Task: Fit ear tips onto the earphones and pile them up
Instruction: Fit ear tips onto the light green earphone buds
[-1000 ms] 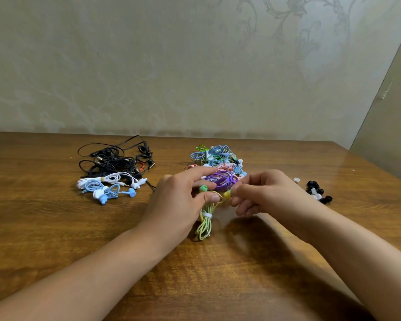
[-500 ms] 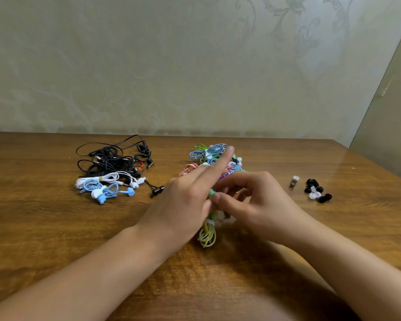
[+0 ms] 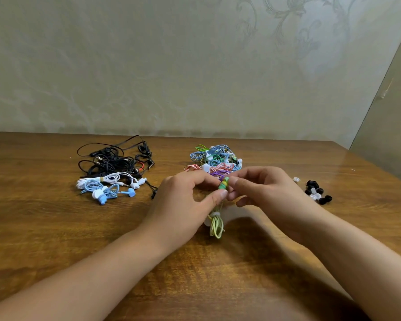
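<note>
At the far left of the glossy brown wood-grain counter (image 3: 44,228) lies a loose tangle of thin black rubbery earphone cables (image 3: 112,159), with small metal plugs and a red accent among them; just in front of it sit a white earphone set (image 3: 107,179), its cord bundled with a tan tie, and a pale blue coiled earphone set (image 3: 107,192) with smooth plastic buds; the two touch each other and the black tangle. Toward the middle, the left hand (image 3: 183,205) curls its thumb and fingers to pinch a small green rounded earbud (image 3: 223,183) of a yellow-green earphone set; the cord of that set (image 3: 216,224) hangs below the hands in a slim looped bundle wrapped by a white tie, its lower end at the counter. Behind the hands rests a pile of coiled earphones in many colours (image 3: 217,159), blue, green, pink-striped and purple, with white buds showing. The right hand (image 3: 264,193) meets the left at the same earbud, fingertips pinched on it; whether an ear tip is between them cannot be told. Farther right, well apart from the pile, lies a small cluster of black and translucent white soft ear tips (image 3: 316,193), dome-shaped. Behind the counter stands a pale greenish wall (image 3: 148,66) with faint embossed floral scrollwork; a plain panel (image 3: 394,117) leans at the right edge.
</note>
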